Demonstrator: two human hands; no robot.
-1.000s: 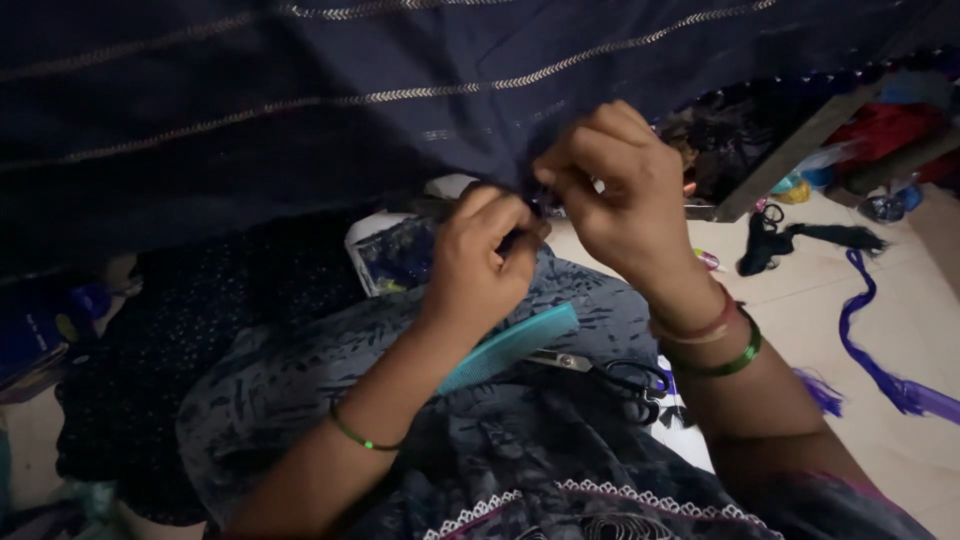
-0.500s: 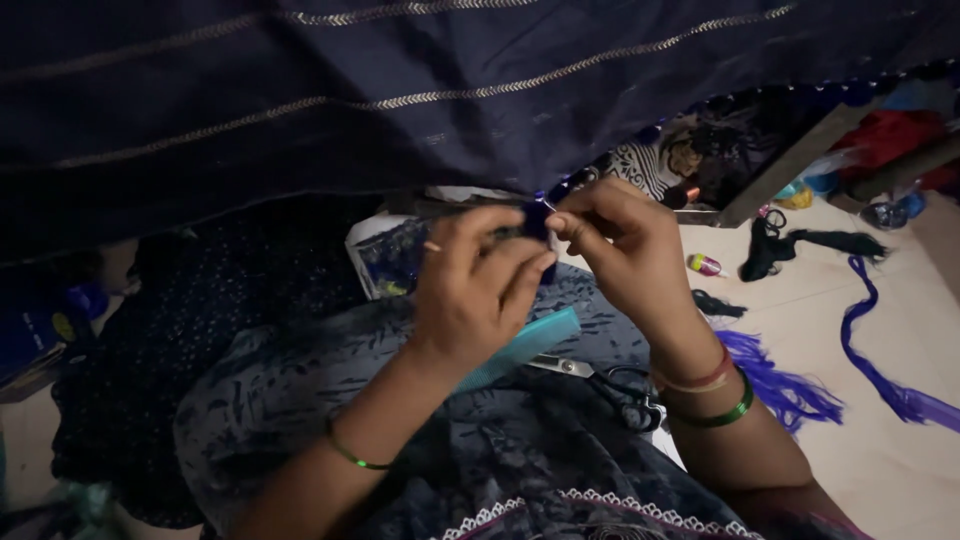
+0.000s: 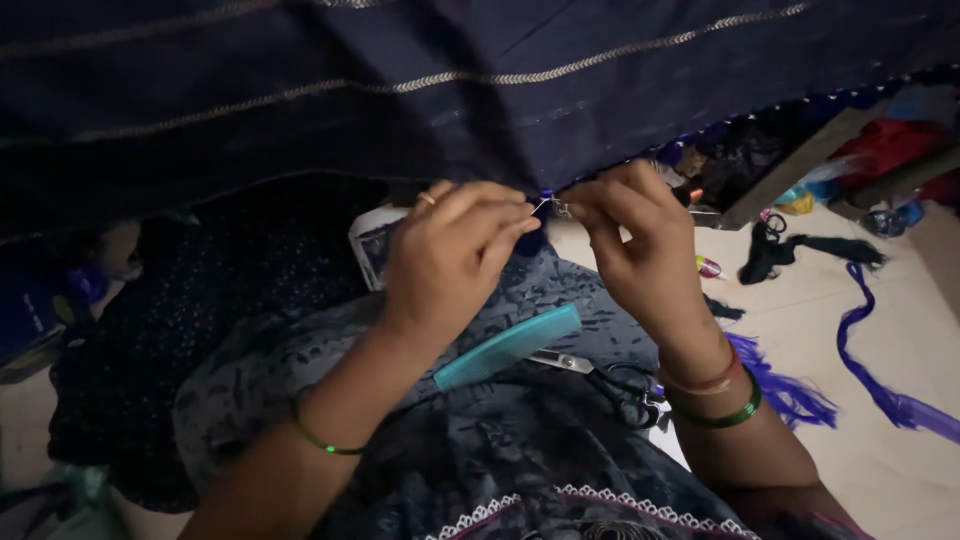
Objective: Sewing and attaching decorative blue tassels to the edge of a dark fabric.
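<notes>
A dark navy cloth (image 3: 420, 90) with thin gold stripes hangs across the top of the view. My left hand (image 3: 450, 255) pinches its lower edge, a ring on one finger and a green bangle at the wrist. Just to the right, my right hand (image 3: 640, 250) grips the same edge and holds a small metal tool (image 3: 556, 207) at the hem; I cannot tell what kind. A thin thread runs between the two hands. On my lap lie a teal comb (image 3: 508, 346) and black-handled scissors (image 3: 610, 378).
Purple thread bundles (image 3: 790, 390) and a purple ribbon (image 3: 890, 380) lie on the pale floor at right, beside black thread (image 3: 790, 250). A dark speckled cloth (image 3: 200, 310) is heaped at left. A small box (image 3: 372, 245) sits behind my left hand.
Both hands have shifted slightly along the cloth's edge and drawn a little apart, with the thread now stretched between them. The cloth hangs a bit lower.
</notes>
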